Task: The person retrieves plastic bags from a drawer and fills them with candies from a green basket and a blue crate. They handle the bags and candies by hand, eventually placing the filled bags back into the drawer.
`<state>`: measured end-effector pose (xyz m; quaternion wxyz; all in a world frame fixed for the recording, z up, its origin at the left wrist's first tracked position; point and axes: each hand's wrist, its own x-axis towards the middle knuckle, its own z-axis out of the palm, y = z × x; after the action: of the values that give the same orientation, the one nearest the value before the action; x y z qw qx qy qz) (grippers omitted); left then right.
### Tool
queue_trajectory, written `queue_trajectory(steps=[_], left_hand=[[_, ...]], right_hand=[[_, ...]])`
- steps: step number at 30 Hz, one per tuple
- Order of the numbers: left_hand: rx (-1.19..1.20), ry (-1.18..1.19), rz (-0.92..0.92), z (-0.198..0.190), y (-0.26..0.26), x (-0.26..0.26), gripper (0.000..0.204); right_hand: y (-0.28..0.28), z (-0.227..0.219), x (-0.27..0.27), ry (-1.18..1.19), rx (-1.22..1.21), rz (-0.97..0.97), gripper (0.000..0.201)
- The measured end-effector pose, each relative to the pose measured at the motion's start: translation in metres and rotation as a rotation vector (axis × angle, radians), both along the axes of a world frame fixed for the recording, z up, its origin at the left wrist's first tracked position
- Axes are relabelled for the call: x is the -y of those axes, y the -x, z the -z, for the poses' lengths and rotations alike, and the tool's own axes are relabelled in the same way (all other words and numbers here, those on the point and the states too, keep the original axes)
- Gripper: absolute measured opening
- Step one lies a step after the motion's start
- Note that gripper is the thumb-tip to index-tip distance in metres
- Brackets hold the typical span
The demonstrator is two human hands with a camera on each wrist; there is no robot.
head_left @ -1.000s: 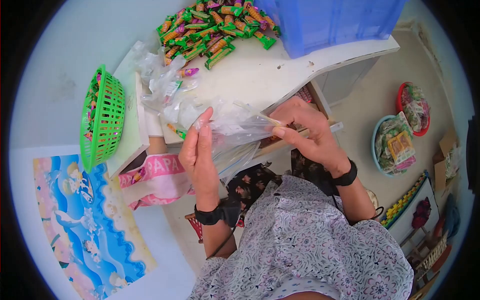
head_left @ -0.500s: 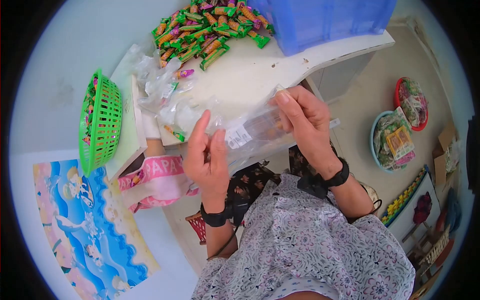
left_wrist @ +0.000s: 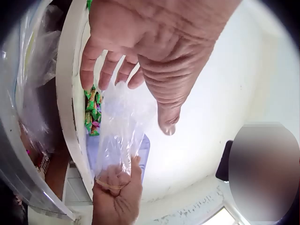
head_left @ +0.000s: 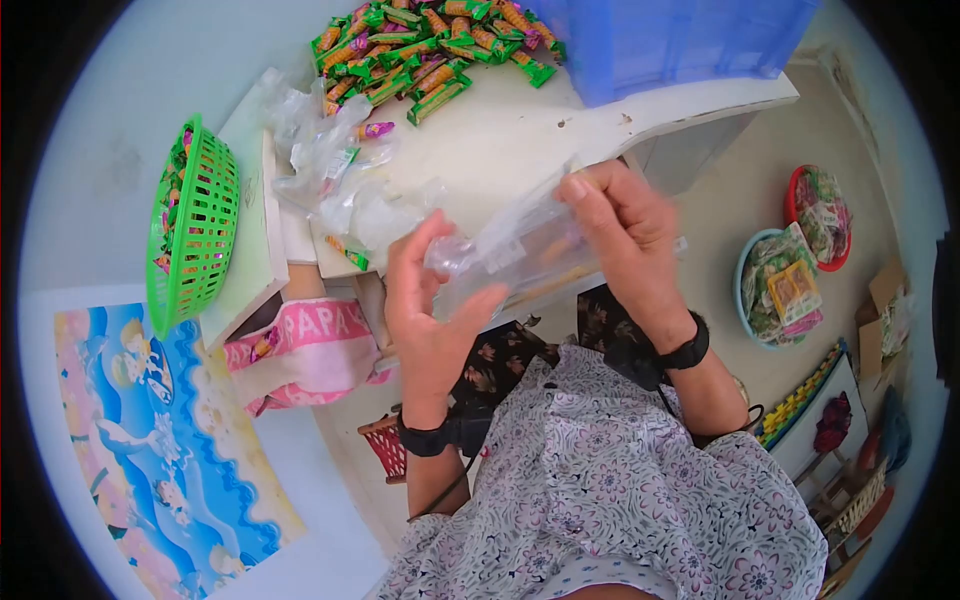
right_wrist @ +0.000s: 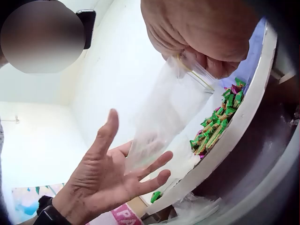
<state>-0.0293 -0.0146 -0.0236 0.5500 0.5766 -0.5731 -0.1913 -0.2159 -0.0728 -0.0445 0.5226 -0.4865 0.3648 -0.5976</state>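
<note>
A clear plastic bag (head_left: 520, 235) stretches between my hands over the table's front edge. My right hand (head_left: 630, 240) pinches one end of it between thumb and fingers, where a yellowish strip (right_wrist: 199, 80) runs along the edge in the right wrist view. At the opposite end my left hand (head_left: 430, 320) is spread, thumb well apart from the fingers, with the bag's end by its palm and fingertips. In the left wrist view the bag hangs close below the left fingers. Crumpled clear bags (head_left: 335, 150) lie on the table beyond my left hand.
Green-and-orange wrapped snacks (head_left: 430, 60) are heaped at the table's back beside a blue crate (head_left: 680, 50). A green basket (head_left: 205, 230) leans at the left, above a pink towel (head_left: 310, 350). An open drawer juts below my hands. Two basins with packets stand on the floor at right.
My right hand has risen with its end of the bag, and the bag is now spread wider. My left hand has opened, its thumb swinging away from the fingers.
</note>
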Motion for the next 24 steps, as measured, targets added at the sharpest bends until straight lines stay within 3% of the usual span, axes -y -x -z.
queue_trajectory(steps=[3,6,10,12,15,19,22,24], left_hand=[[-0.125,-0.206,-0.025,-0.001,0.001,-0.011,0.024],[-0.248,-0.057,0.015,0.004,-0.01,-0.007,0.017],[-0.217,-0.098,-0.051,-0.009,-0.006,-0.012,0.017],[-0.178,-0.052,-0.105,-0.007,-0.015,-0.016,0.017],[0.12,-0.05,-0.268,-0.001,-0.057,-0.012,0.018],[0.765,-0.192,-0.015,-0.024,-0.086,0.007,0.03],[0.757,-0.265,0.136,-0.011,-0.106,0.05,0.04],[0.835,-0.327,0.139,-0.013,-0.115,0.085,0.047]], right_hand=[[-0.005,-0.001,-0.002,0.049,-0.08,-0.046,0.019],[-0.006,-0.003,0.001,0.007,-0.038,-0.066,0.018],[-0.006,-0.002,0.003,-0.082,0.053,-0.057,0.017],[0.005,0.005,0.009,-0.075,0.101,0.045,0.017],[0.031,0.008,0.016,-0.072,0.099,0.114,0.017],[0.029,0.007,0.013,-0.048,0.022,0.143,0.017],[0.016,0.002,0.004,-0.088,0.065,0.072,0.017],[0.012,0.005,0.001,-0.085,0.052,0.066,0.017]])
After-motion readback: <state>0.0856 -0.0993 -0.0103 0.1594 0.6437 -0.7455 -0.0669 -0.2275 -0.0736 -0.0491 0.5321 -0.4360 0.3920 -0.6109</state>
